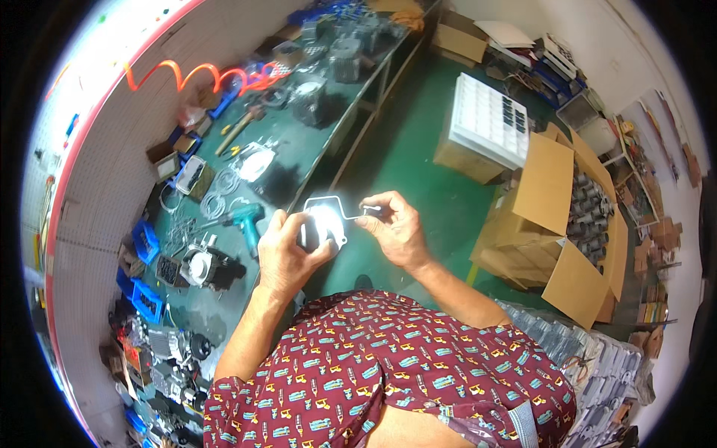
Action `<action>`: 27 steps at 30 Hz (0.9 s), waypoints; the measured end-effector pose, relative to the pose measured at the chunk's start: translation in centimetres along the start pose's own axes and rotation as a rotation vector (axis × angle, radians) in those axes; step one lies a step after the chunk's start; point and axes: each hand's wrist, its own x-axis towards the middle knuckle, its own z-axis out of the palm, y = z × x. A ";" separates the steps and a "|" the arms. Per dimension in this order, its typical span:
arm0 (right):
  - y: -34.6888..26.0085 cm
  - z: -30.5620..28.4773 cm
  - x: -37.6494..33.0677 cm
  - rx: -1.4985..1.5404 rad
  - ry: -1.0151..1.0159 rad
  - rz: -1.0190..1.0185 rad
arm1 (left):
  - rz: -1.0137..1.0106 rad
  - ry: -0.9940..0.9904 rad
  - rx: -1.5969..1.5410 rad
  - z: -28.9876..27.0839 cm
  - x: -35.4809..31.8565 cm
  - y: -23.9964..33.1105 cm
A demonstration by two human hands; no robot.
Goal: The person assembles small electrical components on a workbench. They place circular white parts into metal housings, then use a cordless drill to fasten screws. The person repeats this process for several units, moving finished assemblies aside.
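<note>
**Both hands on a thin metal gasket above the green surface**

We see a thin, flat, shiny metal gasket (326, 218) with a large opening in its middle, held in the air between the two hands, just off the edge of the long green surface (299, 160) and over the green floor (418, 179). Glare washes out its centre, so we cannot tell its finer outline. Our left hand (287, 250) grips its lower left part, fingers (317, 250) clenched around the plate with the thumb up near its rim. Our right hand (396, 228) pinches its right end, fingertips closed on a narrow tab that sticks out toward them.

Just left of the left hand, a teal cordless drill (243, 220) lies on the surface, and beyond it a black and silver engine part (205, 265). Farther along we see loose wire rings (216, 198), a wooden-handled hammer (239, 127) and a coiled orange air hose (198, 75) against the white pegboard wall (112, 164). Blue plastic bins (146, 239) sit near the wall.

To the right, an open brown cardboard box (553, 216) holds grey metal cylinders, and a white compartment tray (489, 119) rests on another carton.
</note>
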 end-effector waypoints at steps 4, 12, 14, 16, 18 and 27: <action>1.7 -4.2 1.9 0.034 0.091 -0.013 | -0.020 -0.106 -0.041 3.7 4.3 2.2; 4.4 -8.5 6.4 -0.042 0.363 0.004 | 0.072 -0.152 0.054 10.5 11.6 2.7; 6.0 -9.3 8.1 -0.276 0.413 -0.038 | 0.063 -0.187 0.087 12.1 13.7 2.5; 7.7 -9.8 10.3 -0.255 0.469 0.000 | 0.070 -0.204 0.095 14.0 15.9 1.7; 9.3 -10.3 12.9 -0.335 0.527 -0.044 | 0.174 -0.160 0.132 16.3 18.2 0.5; 10.2 -12.9 26.1 -0.582 0.423 0.100 | 0.151 -0.238 0.109 23.7 30.4 -3.8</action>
